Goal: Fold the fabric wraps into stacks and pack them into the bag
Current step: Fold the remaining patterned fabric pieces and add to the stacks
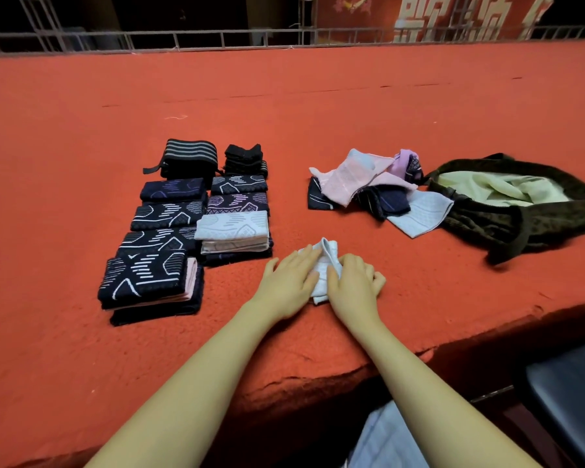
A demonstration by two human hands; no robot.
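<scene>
Lining of pale yellow cloth (493,190) filled the open dark olive fabric bag (520,221). Left hand (291,282) pressed flat, right hand (355,285) pinched the small white knitted wrap (326,261) near the red felt table's (318,106) edge.

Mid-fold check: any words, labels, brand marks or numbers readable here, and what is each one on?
Red banner behind the railing: large pale characters, cropped by the frame edge and blurred, not readable.
Folded stacks: woven lines and shapes only, no text.
Unfolded pile: no readable label.
Bag: no visible brand or tag.
Pale wrap under the left hand and right hand: no text visible.
</scene>
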